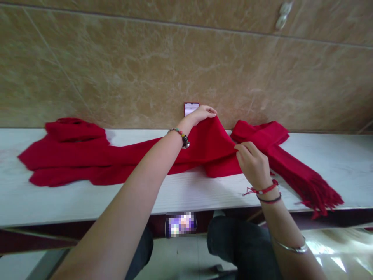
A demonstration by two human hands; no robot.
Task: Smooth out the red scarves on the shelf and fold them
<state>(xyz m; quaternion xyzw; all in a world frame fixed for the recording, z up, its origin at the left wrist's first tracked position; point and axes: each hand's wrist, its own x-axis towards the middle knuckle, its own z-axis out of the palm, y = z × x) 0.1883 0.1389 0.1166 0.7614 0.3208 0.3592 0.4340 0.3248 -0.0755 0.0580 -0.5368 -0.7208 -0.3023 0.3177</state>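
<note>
A long red scarf (96, 163) lies stretched along a white table (186, 194), with a folded heap at its left end. My left hand (201, 114) reaches to the far edge and grips a raised fold of the scarf near the wall. My right hand (253, 163) pinches the same fold at its nearer side. A second stretch of red scarf with a fringe (317, 190) runs off to the right and hangs over the table's front edge.
A tan marble wall (145, 66) rises right behind the table. A small phone-like object (190, 107) leans against the wall behind my left hand. Another phone (180, 224) rests on my lap below the table edge.
</note>
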